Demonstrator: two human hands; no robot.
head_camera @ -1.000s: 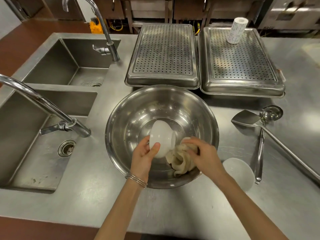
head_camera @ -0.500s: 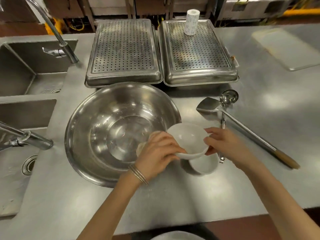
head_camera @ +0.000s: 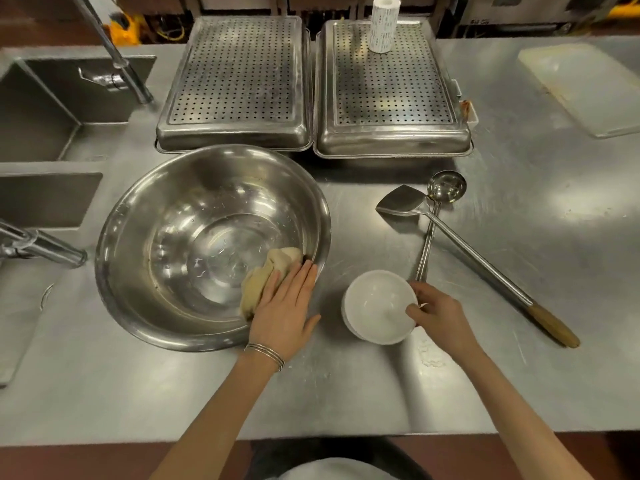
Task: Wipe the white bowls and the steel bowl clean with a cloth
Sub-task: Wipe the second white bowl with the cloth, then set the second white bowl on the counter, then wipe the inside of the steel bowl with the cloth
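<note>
A large steel bowl [head_camera: 180, 216] sits on the steel counter, left of centre. A beige cloth [head_camera: 268, 271] lies bunched against its inner right wall. My left hand [head_camera: 289, 308] lies flat over the bowl's rim, fingers spread, pressing on the cloth. To the right, a white bowl [head_camera: 375, 303] sits nested in a second white bowl, of which only the left edge [head_camera: 346, 322] shows. My right hand [head_camera: 438, 315] pinches the top bowl's right rim, thumb inside.
Two perforated steel trays [head_camera: 239, 81] [head_camera: 391, 88] stand behind the bowl, a paper roll [head_camera: 381, 24] on the right one. A ladle [head_camera: 445, 188] and a long spatula [head_camera: 460, 251] lie to the right. Sinks [head_camera: 52, 109] with taps are at left. A white board [head_camera: 585, 84] lies far right.
The white bowl went from over the steel bowl to the right and now sits stacked on the other white bowl. My left hand moved back onto the cloth in the steel bowl.
</note>
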